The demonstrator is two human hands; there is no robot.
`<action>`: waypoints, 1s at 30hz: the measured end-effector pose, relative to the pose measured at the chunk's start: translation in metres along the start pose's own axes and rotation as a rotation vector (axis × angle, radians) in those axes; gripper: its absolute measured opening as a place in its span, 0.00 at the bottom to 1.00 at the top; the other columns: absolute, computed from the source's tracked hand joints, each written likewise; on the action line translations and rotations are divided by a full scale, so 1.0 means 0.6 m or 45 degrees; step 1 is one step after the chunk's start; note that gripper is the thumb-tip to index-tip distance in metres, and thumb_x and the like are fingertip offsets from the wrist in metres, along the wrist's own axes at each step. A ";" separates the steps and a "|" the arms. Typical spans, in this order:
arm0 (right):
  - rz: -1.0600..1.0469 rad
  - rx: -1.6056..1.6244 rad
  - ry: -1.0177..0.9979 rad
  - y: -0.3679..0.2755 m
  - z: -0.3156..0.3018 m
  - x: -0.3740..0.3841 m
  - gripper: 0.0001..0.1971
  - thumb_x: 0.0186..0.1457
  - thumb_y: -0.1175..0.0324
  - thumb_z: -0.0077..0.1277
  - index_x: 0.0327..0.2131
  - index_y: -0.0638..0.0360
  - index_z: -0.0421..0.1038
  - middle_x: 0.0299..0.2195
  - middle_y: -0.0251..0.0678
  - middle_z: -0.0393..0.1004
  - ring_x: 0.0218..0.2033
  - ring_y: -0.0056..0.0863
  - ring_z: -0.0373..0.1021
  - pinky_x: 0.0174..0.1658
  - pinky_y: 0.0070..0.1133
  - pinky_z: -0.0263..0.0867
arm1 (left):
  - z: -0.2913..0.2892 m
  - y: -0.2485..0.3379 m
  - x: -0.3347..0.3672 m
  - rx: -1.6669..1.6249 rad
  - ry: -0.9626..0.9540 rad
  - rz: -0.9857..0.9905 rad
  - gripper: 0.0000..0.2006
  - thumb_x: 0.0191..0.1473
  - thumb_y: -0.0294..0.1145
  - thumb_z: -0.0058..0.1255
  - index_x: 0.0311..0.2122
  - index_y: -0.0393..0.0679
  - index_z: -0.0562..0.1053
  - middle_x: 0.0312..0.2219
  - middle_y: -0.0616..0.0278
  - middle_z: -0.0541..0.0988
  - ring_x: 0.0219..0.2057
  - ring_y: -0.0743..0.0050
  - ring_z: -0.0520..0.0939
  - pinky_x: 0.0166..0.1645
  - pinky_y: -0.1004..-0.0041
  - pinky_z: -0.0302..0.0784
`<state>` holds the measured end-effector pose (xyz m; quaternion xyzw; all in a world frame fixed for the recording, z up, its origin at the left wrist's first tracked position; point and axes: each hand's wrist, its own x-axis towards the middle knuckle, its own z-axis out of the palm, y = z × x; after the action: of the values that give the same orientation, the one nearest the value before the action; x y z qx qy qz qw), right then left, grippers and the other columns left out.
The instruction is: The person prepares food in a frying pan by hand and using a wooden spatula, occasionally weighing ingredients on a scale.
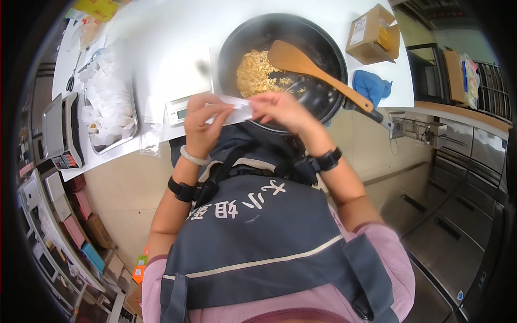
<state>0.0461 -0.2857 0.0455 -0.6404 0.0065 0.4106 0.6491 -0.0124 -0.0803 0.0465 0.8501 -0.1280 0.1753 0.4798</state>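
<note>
Both of my hands are raised over the near rim of a black wok (229, 46), with a small white translucent bag (242, 111) stretched between them. My left hand (206, 114) pinches the bag's left end between thumb and fingers. At its right end, my right hand (281, 110) grips the bag's edge with the fingertips. Loose, golden, flaky food (256, 74) lies in the left part of the wok. A wooden spatula (301, 60) rests in it, handle over the right rim. Just beyond my left hand is a white scale (175, 110) with a small display, partly covered by that hand.
On the left, a metal tray (134, 121) is heaped with white pouches (107, 91), beside a second scale (62, 132) at the table's edge. Scissors (70, 82) lie behind. An opened cardboard box (369, 37) and a blue cloth (371, 86) sit right of the wok, whose handle juts past the edge.
</note>
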 end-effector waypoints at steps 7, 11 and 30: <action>-0.253 -1.783 0.489 0.039 -0.134 0.057 0.10 0.42 0.72 0.52 0.32 0.56 0.76 0.33 0.42 0.74 0.40 0.38 0.70 0.40 0.30 0.67 | -0.015 -0.018 -0.012 -0.168 0.221 -0.205 0.04 0.43 0.19 0.55 0.28 0.37 0.75 0.26 0.61 0.76 0.31 0.70 0.75 0.37 0.76 0.69; -0.249 -2.140 0.414 0.056 -0.150 0.079 0.08 0.40 0.72 0.52 0.29 0.57 0.76 0.34 0.39 0.73 0.41 0.39 0.68 0.40 0.32 0.66 | -0.020 -0.019 -0.019 -0.173 0.222 -0.253 0.04 0.44 0.19 0.55 0.28 0.37 0.74 0.26 0.61 0.76 0.30 0.72 0.75 0.37 0.78 0.69; 0.385 -1.293 0.343 0.011 -0.167 -0.035 0.09 0.50 0.68 0.49 0.28 0.64 0.74 0.17 0.34 0.74 0.18 0.22 0.71 0.24 0.20 0.66 | -0.034 -0.041 -0.027 -0.250 0.218 -0.219 0.05 0.43 0.18 0.55 0.28 0.39 0.74 0.25 0.64 0.75 0.25 0.79 0.71 0.29 0.81 0.64</action>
<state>0.0804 -0.3819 0.0330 -0.9122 -0.0175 0.3651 0.1855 -0.0214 -0.0494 0.0305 0.7889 -0.0299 0.1923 0.5829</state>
